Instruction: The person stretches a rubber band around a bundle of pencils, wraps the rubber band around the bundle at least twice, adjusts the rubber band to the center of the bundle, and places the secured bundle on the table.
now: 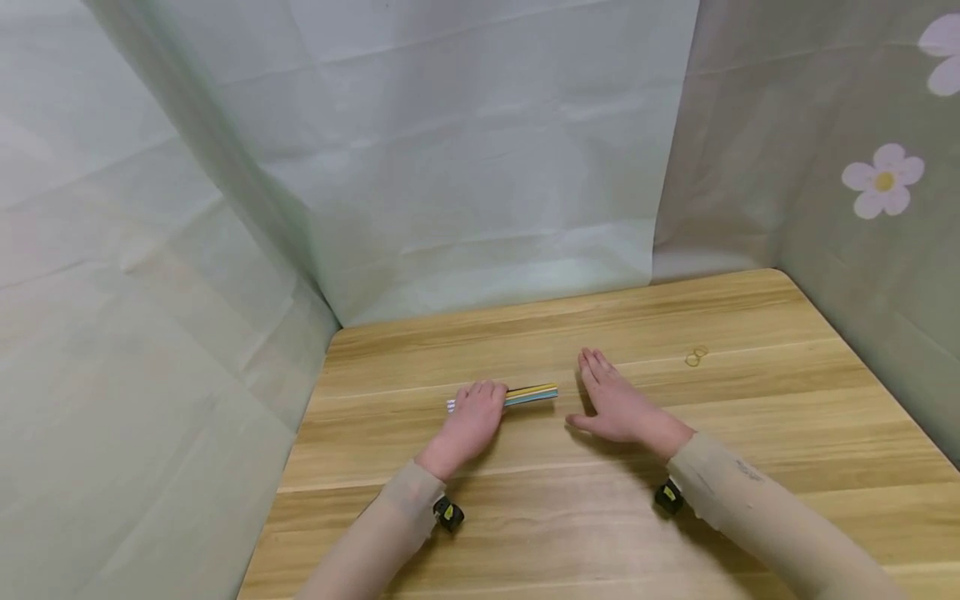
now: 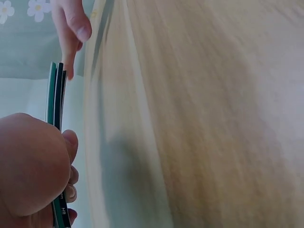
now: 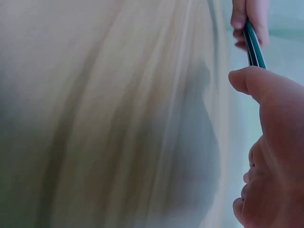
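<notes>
My left hand (image 1: 477, 415) grips a bundle of pencils (image 1: 532, 394), its fingers wrapped round their middle. Yellow, blue and dark pencils show in the head view; in the left wrist view, green and black pencils (image 2: 56, 95) stick out past the thumb side, and one carries an HB mark. White-banded ends poke out at the bundle's left. Just beyond its right end, my right hand (image 1: 617, 407) is held with fingers straight and thumb spread, apart from the pencils and holding nothing. The right wrist view has this hand (image 3: 280, 128) below the pencil tips.
Two thin yellowish rubber bands (image 1: 696, 356) lie on the wooden table (image 1: 600, 533) to the right of my right hand. Pale cloth (image 1: 480, 167) hangs behind the table and along its sides, with printed flowers (image 1: 883, 181) on the right.
</notes>
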{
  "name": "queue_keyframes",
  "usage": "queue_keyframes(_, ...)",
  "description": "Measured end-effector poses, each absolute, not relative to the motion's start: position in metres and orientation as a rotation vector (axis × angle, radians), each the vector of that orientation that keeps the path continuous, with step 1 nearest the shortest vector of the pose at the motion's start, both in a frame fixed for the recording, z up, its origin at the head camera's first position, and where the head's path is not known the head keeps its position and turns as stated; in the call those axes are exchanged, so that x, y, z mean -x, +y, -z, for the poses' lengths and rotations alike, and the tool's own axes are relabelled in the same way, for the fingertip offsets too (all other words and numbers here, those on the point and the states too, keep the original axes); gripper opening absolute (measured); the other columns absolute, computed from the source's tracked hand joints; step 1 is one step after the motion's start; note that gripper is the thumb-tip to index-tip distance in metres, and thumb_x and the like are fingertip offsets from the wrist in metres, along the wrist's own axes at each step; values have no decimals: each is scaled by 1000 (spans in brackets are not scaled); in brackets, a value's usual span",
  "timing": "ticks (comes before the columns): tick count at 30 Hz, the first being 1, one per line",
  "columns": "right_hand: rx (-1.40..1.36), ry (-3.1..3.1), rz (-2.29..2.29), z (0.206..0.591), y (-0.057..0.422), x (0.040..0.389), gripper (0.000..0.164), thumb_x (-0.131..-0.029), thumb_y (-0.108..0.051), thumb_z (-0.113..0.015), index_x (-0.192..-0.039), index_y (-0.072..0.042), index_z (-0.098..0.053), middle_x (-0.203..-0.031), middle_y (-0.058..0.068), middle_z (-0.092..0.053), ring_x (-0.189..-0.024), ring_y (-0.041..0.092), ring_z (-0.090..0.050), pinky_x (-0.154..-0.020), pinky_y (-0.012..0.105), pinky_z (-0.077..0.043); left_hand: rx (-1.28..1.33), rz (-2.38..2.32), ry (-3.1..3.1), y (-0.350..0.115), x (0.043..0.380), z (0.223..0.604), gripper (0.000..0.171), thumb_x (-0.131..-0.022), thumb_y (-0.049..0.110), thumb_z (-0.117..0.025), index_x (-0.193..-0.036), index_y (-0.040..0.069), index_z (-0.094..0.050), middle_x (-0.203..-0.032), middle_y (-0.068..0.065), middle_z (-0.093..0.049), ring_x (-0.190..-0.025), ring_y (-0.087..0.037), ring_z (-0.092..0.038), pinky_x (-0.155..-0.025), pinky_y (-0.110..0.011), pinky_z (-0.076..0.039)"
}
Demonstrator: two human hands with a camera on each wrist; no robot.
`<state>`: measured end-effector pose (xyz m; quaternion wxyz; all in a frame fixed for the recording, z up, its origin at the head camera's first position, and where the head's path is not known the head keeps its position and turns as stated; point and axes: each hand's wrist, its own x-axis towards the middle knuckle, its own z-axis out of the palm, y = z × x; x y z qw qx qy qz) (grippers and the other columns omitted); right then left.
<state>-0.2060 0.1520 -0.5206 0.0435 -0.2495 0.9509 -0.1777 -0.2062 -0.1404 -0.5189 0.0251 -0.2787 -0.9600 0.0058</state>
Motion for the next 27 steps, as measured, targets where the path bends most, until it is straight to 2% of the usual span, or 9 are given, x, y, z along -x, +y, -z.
queue_keyframes(5, 749, 2920, 581, 526, 170, 206, 107, -101, -49, -71, -162, 16, -12, -172, 35, -6, -160, 51, -5, -128, 58, -12, 841, 36, -3011, -148, 203, 520, 29, -113, 22, -53, -136, 5, -55, -124, -12, -64, -114, -29, -60, -90, -44, -47)
queue_keyframes(9, 730, 2926, 644, 526, 188, 207, 97, -103, -39, -71, -162, 16, -17, -171, 35, -11, -158, 54, -10, -126, 61, -16, 847, 44, -3007, -153, 201, 520, 30, -113, 22, -55, -136, 4, -54, -125, -13, -64, -115, -31, -61, -89, -45, -47)
queue_keyframes(13, 705, 2960, 711, 521, 215, 213, 76, -105, -26, -70, -158, 14, -35, -166, 36, -27, -155, 57, -19, -123, 66, -21, 852, 77, -3009, -157, 200, 519, 29, -113, 21, -55, -136, 4, -53, -126, -13, -64, -116, -31, -61, -91, -46, -46)
queue_keyframes(17, 697, 3069, 737, 513, 252, 223, 43, -103, -12, -70, -140, 9, -62, -151, 35, -51, -147, 58, -37, -118, 69, -30, 858, 107, -3002, -159, 199, 519, 29, -112, 21, -56, -135, 3, -53, -124, -14, -63, -116, -32, -60, -93, -48, -46)
queue_keyframes(20, 712, 3180, 724, 509, 283, 233, 25, -100, -2, -71, -123, 6, -73, -132, 30, -66, -130, 53, -57, -109, 67, -44, 866, 116, -2997, -159, 199, 520, 28, -112, 21, -56, -133, 3, -53, -122, -14, -63, -113, -32, -60, -91, -48, -46)
queue_keyframes(24, 756, 3239, 684, 505, 318, 242, 18, -93, 4, -76, -111, 3, -77, -117, 25, -71, -112, 48, -66, -97, 64, -51, 876, 108, -2998, -158, 200, 522, 26, -112, 21, -56, -132, 3, -54, -118, -12, -62, -109, -30, -59, -88, -45, -46)
queue_keyframes(27, 800, 3194, 656, 504, 333, 247, 22, -89, 4, -80, -111, 4, -77, -118, 27, -69, -113, 50, -64, -100, 65, -48, 877, 98, -2996, -156, 201, 522, 27, -112, 21, -56, -133, 3, -54, -117, -11, -63, -108, -29, -60, -86, -45, -46)
